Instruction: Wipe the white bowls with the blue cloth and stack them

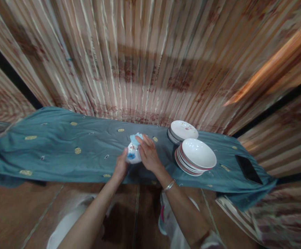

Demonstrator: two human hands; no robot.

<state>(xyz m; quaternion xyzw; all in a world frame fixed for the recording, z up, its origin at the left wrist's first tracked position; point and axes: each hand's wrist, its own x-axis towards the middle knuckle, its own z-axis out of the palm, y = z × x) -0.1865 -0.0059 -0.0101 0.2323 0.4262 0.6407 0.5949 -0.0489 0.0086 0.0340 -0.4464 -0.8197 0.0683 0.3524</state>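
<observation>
head view: left hand [120, 166] is gripping a small white bowl [132, 154] with a blue mark on its side, fingers wrapped on its left wall, grip closed on it. right hand [148, 154] is pressing a light blue cloth [136, 139] onto the bowl's top, fingers pinching the cloth, bracelet [168, 185] on that wrist. bowl is sitting low over the teal cloth-covered tabletop [62, 152], roughly centre; can't tell if it's resting on it or lifted. just right: a stack of white bowls [195, 157] and behind it a stack of plates [182, 131], touching or nearly so. dark phone [248, 169] lying near the right end. judging progress: wiping looks mid-way on this one piece, both stacks looking untouched by the hands right now
</observation>
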